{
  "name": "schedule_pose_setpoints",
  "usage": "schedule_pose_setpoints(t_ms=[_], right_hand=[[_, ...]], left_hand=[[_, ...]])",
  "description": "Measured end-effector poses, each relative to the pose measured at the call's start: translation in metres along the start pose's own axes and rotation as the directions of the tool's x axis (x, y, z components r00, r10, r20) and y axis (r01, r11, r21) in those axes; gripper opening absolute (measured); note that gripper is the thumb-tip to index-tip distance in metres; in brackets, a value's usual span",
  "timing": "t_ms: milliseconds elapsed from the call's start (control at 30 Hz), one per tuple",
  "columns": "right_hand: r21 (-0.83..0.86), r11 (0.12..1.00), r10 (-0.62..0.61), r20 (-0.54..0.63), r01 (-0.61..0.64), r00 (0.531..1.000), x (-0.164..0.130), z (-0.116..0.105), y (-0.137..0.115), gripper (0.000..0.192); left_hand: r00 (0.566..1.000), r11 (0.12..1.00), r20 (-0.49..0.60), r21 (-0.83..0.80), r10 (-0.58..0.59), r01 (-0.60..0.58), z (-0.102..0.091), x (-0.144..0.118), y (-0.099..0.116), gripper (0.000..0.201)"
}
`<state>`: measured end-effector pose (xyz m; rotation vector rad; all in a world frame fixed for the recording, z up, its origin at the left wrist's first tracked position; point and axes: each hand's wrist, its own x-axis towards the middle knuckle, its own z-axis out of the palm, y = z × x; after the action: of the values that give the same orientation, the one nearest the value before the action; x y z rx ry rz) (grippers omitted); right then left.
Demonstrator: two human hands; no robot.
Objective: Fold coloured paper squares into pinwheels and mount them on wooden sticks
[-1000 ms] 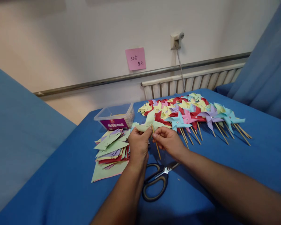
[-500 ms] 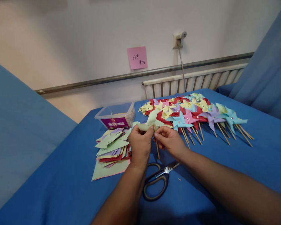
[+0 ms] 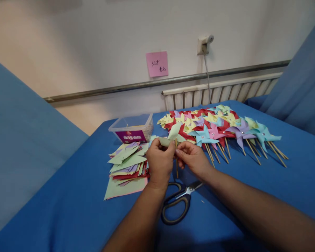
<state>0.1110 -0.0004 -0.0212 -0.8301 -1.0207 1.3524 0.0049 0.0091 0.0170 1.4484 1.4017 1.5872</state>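
Between my two hands is a pale green paper pinwheel (image 3: pixel 175 131) with a thin wooden stick (image 3: pixel 177 169) pointing down from it. My left hand (image 3: pixel 160 157) is closed on the pinwheel, its thumb against the top of the stick. My right hand (image 3: pixel 190 155) is closed too, its thumb and forefinger pinched at the stick just under the paper. The hidden fingertips cover the joint of stick and paper. Below the hands, black-handled scissors (image 3: pixel 176 206) lie on the blue cloth with their blades partly behind my right wrist.
Left of my hands lies a pile of coloured cut paper (image 3: pixel 128 164), with a clear plastic box (image 3: pixel 131 129) of sticks behind it. Many finished pinwheels (image 3: pixel 215 127) lie at the back right. A wall with a radiator (image 3: pixel 223 91) and a socket (image 3: pixel 204 45) borders the blue-covered table (image 3: pixel 76 189).
The view has shifted slightly, so everything sits a little further right. Both hands keep hold of the pinwheel and stick, and the stick now hangs more nearly upright.
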Motion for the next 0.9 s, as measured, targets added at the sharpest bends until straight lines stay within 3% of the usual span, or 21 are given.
schedule_pose_setpoints(t_ms=[400,900], right_hand=[[0.006,1.0,-0.002,0.006,0.002,1.0,-0.0003,0.0004,0.0008,0.047],[-0.017,1.0,-0.009,-0.017,0.009,1.0,0.0007,-0.0002,0.0034,0.046]], left_hand=[[0.999,0.997,0.002,0.071,0.042,-0.042,-0.0003,0.0002,-0.0045,0.015],[1.0,0.999,-0.01,0.038,0.025,-0.025,0.0007,0.0004,-0.0061,0.013]])
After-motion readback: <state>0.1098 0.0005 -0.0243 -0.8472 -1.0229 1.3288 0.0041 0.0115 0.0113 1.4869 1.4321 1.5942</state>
